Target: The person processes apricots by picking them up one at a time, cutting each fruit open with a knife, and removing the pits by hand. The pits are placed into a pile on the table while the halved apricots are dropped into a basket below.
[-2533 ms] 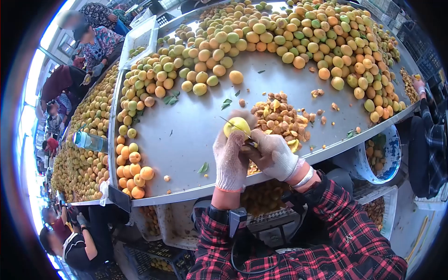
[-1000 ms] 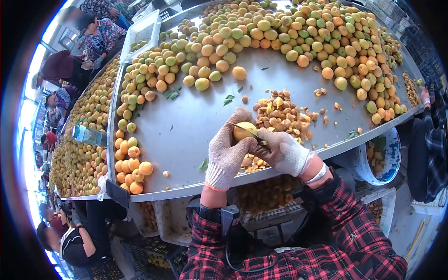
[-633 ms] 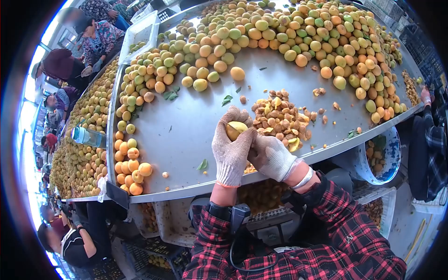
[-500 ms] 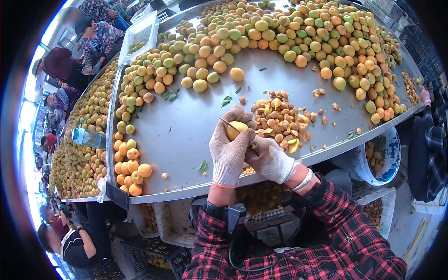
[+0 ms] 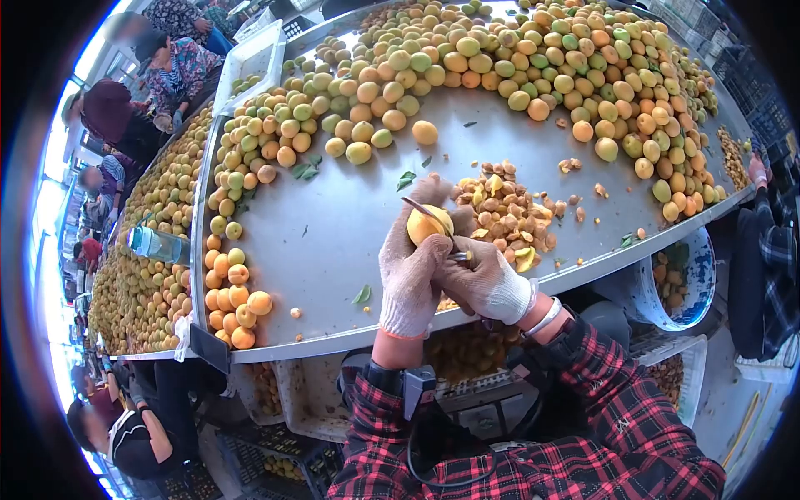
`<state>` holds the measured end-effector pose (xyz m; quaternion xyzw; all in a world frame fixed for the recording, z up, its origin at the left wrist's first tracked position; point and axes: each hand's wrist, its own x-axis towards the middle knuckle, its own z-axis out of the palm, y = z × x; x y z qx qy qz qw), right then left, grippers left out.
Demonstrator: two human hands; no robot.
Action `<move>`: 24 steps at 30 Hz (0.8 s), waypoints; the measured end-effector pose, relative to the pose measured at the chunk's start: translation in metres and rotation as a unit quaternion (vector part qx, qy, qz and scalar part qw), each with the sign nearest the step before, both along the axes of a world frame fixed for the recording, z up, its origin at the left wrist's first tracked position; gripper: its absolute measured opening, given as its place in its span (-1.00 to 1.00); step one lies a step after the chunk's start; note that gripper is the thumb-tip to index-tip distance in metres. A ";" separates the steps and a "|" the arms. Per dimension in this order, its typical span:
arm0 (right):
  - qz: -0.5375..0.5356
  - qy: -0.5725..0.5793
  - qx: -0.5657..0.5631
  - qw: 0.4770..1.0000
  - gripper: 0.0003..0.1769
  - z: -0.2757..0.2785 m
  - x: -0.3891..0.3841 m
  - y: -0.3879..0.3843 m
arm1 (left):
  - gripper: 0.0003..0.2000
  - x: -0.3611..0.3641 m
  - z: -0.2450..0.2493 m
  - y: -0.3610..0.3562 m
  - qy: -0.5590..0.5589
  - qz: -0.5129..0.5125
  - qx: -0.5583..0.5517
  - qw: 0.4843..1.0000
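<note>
My left hand (image 5: 410, 271), in a whitish knit glove, wraps its fingers round a yellow apricot (image 5: 425, 227) above the metal table. My right hand (image 5: 492, 283), gloved too, is closed on the short handle of a small knife (image 5: 461, 256). Its thin dark blade lies across the apricot, the tip showing at the upper left. Both hands meet at the fruit, and part of the right fingers is hidden behind the left. Just beyond them sits a heap of brown apricot pits with yellow flesh scraps (image 5: 502, 204).
Apricots (image 5: 467, 58) are piled along the back and sides of the metal table (image 5: 317, 250). A water bottle (image 5: 158, 245) lies at the left. Below the right edge stands a blue-and-white bucket (image 5: 707, 267). Other people work at left and right.
The apricot has turned in my left hand, and more of it shows. The knife has shifted, with its handle now visible at my right fingers.
</note>
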<state>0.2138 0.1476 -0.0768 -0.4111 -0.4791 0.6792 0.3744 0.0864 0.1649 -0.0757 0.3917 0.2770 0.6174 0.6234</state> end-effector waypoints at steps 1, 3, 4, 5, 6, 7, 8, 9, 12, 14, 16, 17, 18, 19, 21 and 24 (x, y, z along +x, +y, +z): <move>-0.012 -0.024 0.031 0.999 -0.71 -0.005 0.000 0.001 | -0.30 -0.002 -0.004 0.000 -0.007 -0.041 -0.044 0.998; -0.036 -0.077 0.136 0.987 -0.71 -0.028 -0.001 0.007 | -0.34 -0.008 -0.007 0.002 -0.022 -0.084 -0.095 0.992; -0.060 -0.128 0.239 0.961 -0.72 -0.037 0.000 0.009 | -0.34 -0.011 -0.007 0.004 -0.023 -0.083 -0.095 0.992; -0.059 -0.128 0.239 0.961 -0.72 -0.035 0.002 0.011 | -0.34 -0.014 -0.007 0.007 0.112 -0.057 -0.071 0.989; -0.044 -0.187 0.242 0.951 -0.72 -0.032 0.006 0.013 | -0.34 -0.016 -0.005 0.008 0.245 -0.032 -0.047 0.968; -0.029 -0.246 0.244 0.938 -0.72 -0.030 0.009 0.014 | -0.30 -0.017 -0.001 0.007 0.302 -0.024 -0.036 0.952; -0.029 -0.246 0.244 0.938 -0.72 -0.030 0.009 0.013 | -0.30 -0.017 -0.002 0.006 0.302 -0.025 -0.036 0.952; -0.033 -0.238 0.259 0.936 -0.71 -0.030 0.008 0.012 | -0.31 -0.016 -0.004 0.004 0.299 -0.005 -0.014 0.954; -0.047 -0.210 0.290 0.932 -0.71 -0.029 0.007 0.009 | -0.35 -0.008 0.003 -0.003 0.182 0.020 0.002 0.983; -0.062 -0.191 0.305 0.931 -0.72 -0.028 0.006 0.007 | -0.39 -0.006 -0.001 -0.003 0.065 0.023 -0.005 0.998; -0.083 -0.169 0.306 0.933 -0.71 -0.028 0.004 0.007 | -0.43 -0.011 -0.018 0.001 -0.048 -0.065 -0.048 0.996; -0.082 -0.169 0.305 0.933 -0.71 -0.028 0.004 0.007 | -0.47 -0.010 -0.016 -0.001 -0.036 -0.067 -0.076 0.994; -0.077 -0.192 0.300 0.931 -0.73 -0.028 0.005 0.008 | -0.47 -0.011 -0.013 -0.001 -0.037 -0.065 -0.078 0.994; -0.073 -0.214 0.294 0.929 -0.74 -0.028 0.006 0.009 | -0.46 -0.012 -0.008 -0.001 -0.003 -0.063 -0.086 0.994; -0.068 -0.236 0.289 0.925 -0.75 -0.030 0.005 0.010 | -0.45 -0.012 -0.004 0.000 0.031 -0.059 -0.094 0.993; -0.073 -0.283 0.290 0.911 -0.78 -0.032 0.005 0.010 | -0.41 -0.011 -0.006 0.001 0.184 -0.026 -0.015 0.982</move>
